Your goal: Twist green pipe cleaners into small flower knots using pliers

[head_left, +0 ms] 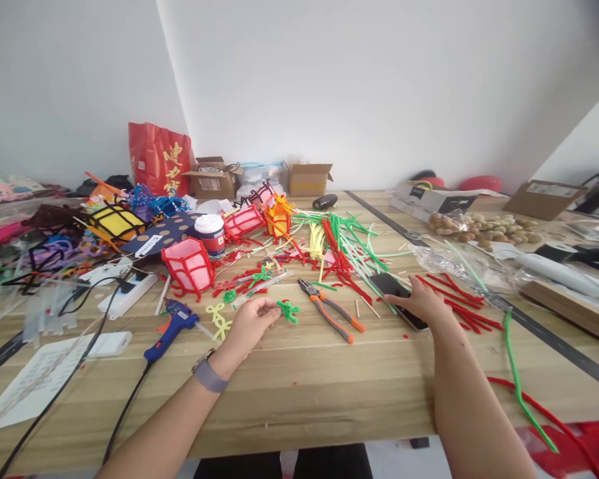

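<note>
Between the thumb and fingers of my left hand (252, 324) is a small green pipe-cleaner shape (289, 311) with looped petals. My right hand (419, 303) lies over a dark phone (390, 285), its fingers spread and partly covering it. Orange-and-grey pliers (329, 310) rest on the table between the hands, jaws toward the upper left. Red pipe cleaners (466, 306) lie just right of my right hand. Yellow looped shapes (219, 320) sit left of my left hand, near a blue glue gun (174, 329).
Red-framed lanterns (188, 265), a lidded cup (210, 234) and green pipe cleaners (347, 233) lie farther back. A power strip (128, 295) with black cables is on the left. Boxes (309, 179) stand by the wall. A metal strip (554, 339) crosses the right side.
</note>
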A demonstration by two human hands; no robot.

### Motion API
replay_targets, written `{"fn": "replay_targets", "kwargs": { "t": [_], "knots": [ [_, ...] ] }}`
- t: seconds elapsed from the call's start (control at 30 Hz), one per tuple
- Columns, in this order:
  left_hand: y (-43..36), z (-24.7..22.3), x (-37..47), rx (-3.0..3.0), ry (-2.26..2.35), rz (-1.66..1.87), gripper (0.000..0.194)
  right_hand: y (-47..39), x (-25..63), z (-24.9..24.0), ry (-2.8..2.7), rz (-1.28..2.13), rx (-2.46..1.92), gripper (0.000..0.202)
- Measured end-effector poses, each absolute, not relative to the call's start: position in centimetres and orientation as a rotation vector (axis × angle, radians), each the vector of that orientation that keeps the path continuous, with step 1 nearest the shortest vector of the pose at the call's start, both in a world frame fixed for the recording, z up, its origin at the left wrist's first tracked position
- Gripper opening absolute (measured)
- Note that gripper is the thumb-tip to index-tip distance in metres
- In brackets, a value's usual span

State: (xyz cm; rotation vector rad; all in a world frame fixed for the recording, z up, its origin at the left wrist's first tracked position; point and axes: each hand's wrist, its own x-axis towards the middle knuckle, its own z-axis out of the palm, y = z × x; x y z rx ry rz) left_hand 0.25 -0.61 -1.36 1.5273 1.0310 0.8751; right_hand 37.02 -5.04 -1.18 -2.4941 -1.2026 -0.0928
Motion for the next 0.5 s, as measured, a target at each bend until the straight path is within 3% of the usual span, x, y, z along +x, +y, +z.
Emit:
{"fn": "replay_targets", "kwargs": {
  "t": [0.03,0.1,0.17,0.27,0.3,0.37,0.5],
  "knots": [
    [-0.5,-1.5,0.2,1.522,1.042,0.879,0.019,-5.0,35.7,-0.5,-1.180,-0.135,-2.487,0.076],
    [-0.2,-1.8,0.2,1.514,1.069,0.881,0.021,-4.7,31.7,0.8,-1.295,-0.260,-2.252,0.054],
    [-0.1,-2.0,0.2,1.540,1.085,0.876,0.023,-4.2,26.4,1.4,-1.586,-0.020,-1.873,0.036],
    [-0.1,-2.0,0.1,1.629,1.048,0.898,0.020,-3.5,19.0,0.6,-1.840,0.408,-1.426,0.046],
    [-0.1,-2.0,0.1,1.647,1.034,0.906,0.018,-3.2,17.4,0.0,-1.851,0.526,-1.357,0.046],
    [-0.3,-1.9,0.1,1.654,1.037,0.906,0.016,-2.9,15.6,-1.2,-1.809,0.708,-1.342,0.029],
    [-0.6,-1.7,0.3,1.634,1.080,0.869,0.015,-2.8,15.8,-2.9,-1.654,0.827,-1.349,0.014]
  ]
}}
